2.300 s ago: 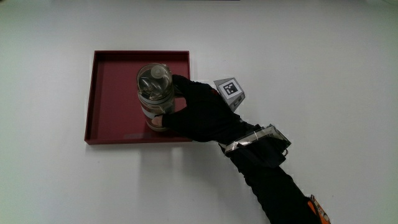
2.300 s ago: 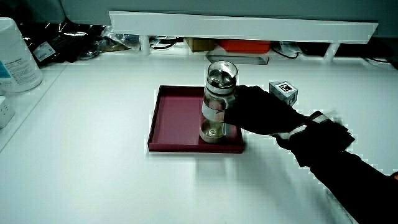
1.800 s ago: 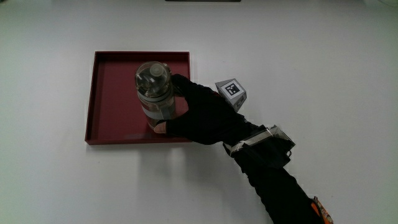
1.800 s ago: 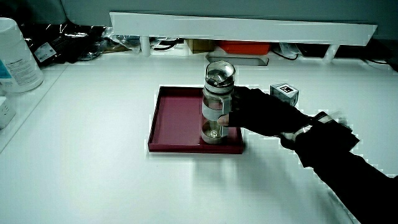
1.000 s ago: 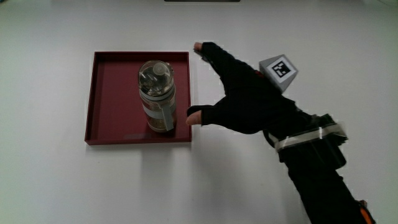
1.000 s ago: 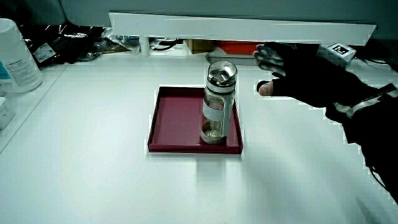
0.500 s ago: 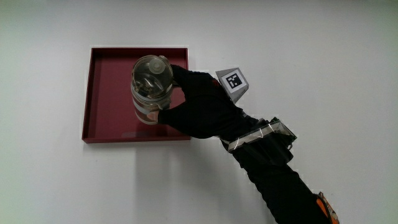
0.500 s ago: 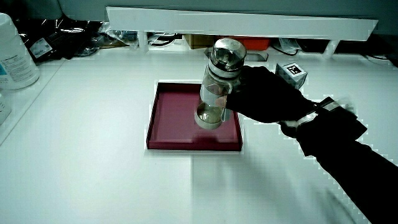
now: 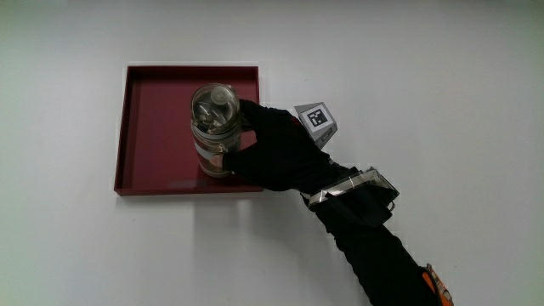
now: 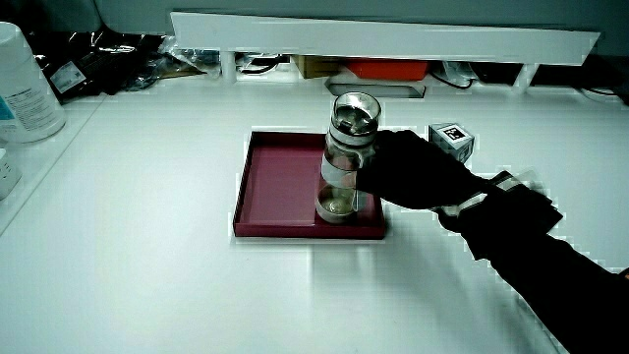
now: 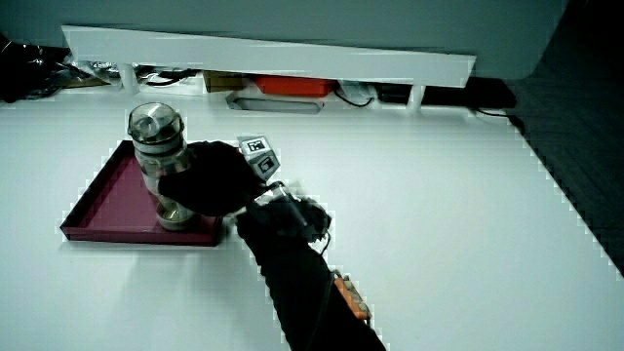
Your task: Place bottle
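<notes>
A clear glass bottle with a metal cap stands upright in a dark red tray, near the tray's edge closest to the person. The gloved hand is wrapped around the bottle's side, fingers curled on it. In both side views the bottle has its base down on or just above the tray, with the hand gripping its lower half. The patterned cube rides on the hand's back.
A low white partition runs along the table's edge farthest from the person, with cables and an orange box under it. A large white container stands at the table's edge in a side view.
The hand let go of the bottle and drew away, then gripped it again and lifted it tilted. Now the bottle is lowered, upright, at the tray floor, still held.
</notes>
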Demonstrator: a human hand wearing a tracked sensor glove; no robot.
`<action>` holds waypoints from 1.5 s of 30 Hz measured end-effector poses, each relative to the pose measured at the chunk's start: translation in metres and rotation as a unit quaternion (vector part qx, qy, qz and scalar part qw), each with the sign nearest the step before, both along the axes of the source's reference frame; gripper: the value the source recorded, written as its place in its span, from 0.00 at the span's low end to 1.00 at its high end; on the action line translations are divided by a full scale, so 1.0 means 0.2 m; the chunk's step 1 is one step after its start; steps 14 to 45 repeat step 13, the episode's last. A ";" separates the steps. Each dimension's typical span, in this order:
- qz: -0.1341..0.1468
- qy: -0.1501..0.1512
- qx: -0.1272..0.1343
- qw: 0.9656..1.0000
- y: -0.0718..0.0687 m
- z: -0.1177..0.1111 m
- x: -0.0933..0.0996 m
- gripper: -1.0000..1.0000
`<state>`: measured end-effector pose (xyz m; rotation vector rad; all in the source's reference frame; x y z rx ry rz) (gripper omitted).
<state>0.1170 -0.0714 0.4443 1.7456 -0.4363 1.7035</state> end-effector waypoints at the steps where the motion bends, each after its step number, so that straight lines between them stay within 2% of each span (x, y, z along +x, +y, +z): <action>1: -0.002 0.009 0.007 1.000 0.00 -0.04 0.01 0.00; 2: -0.006 0.032 0.012 0.999 0.00 -0.08 0.03 0.00; 5: -0.008 0.044 0.041 0.998 -0.01 -0.15 0.08 0.00; 8: -0.016 0.080 0.060 0.995 -0.01 -0.21 0.11 0.00; 11: -0.018 0.073 0.076 0.994 -0.01 -0.25 0.14 0.00; 12: -0.018 0.083 0.077 0.993 -0.01 -0.26 0.15 0.00; 45: -0.017 0.077 0.079 0.994 -0.01 -0.26 0.17 0.00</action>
